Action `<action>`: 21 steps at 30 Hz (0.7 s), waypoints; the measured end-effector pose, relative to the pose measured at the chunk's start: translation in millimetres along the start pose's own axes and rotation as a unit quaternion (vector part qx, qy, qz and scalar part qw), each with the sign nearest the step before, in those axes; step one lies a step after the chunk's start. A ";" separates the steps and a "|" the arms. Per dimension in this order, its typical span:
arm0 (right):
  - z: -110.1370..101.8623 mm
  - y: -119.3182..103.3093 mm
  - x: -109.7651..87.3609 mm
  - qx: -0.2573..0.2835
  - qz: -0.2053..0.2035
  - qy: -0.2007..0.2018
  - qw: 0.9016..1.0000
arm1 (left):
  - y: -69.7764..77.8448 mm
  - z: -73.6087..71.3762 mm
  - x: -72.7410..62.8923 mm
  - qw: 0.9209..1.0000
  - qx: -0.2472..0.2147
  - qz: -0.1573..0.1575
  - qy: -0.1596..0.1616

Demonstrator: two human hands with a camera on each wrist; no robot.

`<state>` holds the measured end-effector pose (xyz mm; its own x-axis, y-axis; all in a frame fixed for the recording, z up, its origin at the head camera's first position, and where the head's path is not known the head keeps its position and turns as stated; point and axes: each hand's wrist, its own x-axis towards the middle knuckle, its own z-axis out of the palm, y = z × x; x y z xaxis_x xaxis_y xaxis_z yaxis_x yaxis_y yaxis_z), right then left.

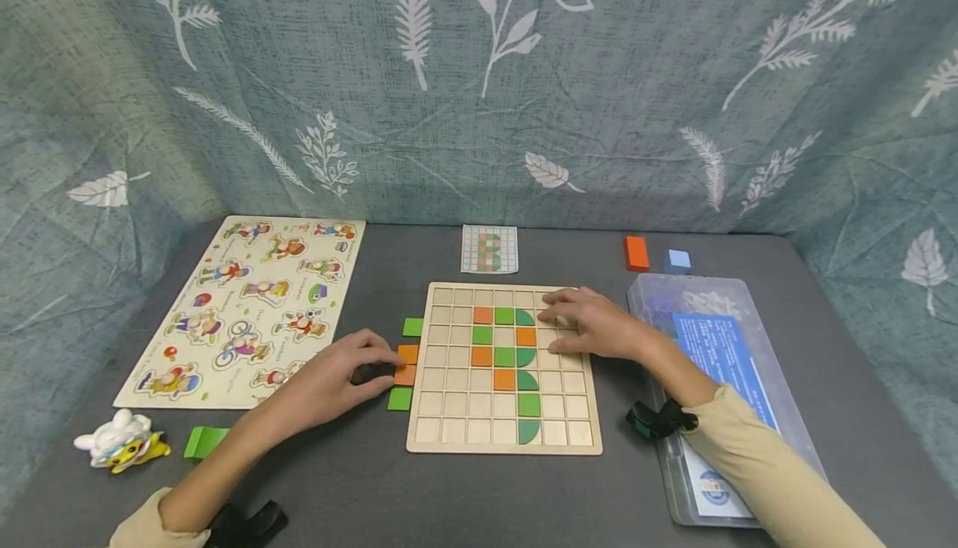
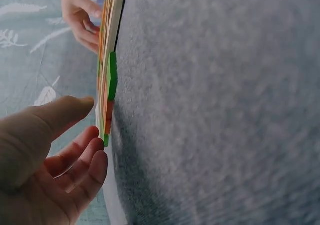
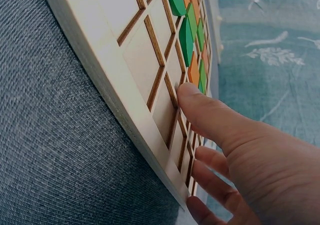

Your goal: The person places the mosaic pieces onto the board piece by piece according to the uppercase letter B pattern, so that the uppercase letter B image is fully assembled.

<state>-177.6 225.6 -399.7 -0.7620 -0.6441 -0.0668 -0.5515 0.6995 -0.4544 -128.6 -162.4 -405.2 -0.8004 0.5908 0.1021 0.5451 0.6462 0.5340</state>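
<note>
A wooden grid board (image 1: pixel 505 441) lies flat, with orange and green square tiles and green rounded tiles set in its middle cells. Just left of it are an upper orange tile (image 1: pixel 407 353), a lower orange tile (image 1: pixel 405 375) and two green tiles, one of them the front green tile (image 1: pixel 400 399). My left hand (image 1: pixel 340 377) reaches to the orange tiles, thumb and fingers parted; whether the fingertips touch them is unclear. Over the board's right side, my right hand (image 1: pixel 599 325) has its fingers spread, the thumb (image 3: pixel 200 107) at the grid, holding nothing.
Behind the board lies a small pattern card (image 1: pixel 490 249). A picture puzzle board (image 1: pixel 239 307), a toy figure (image 1: pixel 123 441) and a green block (image 1: pixel 204 441) are on the left. To the right are a plastic case (image 1: pixel 681 498), a red block (image 1: pixel 636 254) and a blue block (image 1: pixel 677 261).
</note>
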 end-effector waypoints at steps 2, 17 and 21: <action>0.3 0.2 -0.1 0.000 0.000 0.000 1.000 | 0.5 1.2 -0.3 1.000 -0.006 0.005 -0.004; 0.7 0.9 0.0 0.003 -0.008 0.004 1.000 | 7.5 1.7 -2.1 0.997 0.078 -0.008 -0.013; 0.4 1.5 -0.7 0.002 -0.008 0.004 1.000 | 8.8 -1.3 -4.4 0.994 0.105 -0.023 -0.017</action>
<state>-177.8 226.9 -400.7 -0.7561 -0.6522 -0.0534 -0.5614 0.6885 -0.4591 -120.6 -159.9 -399.9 -0.8182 0.5727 0.0507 0.5517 0.7572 0.3497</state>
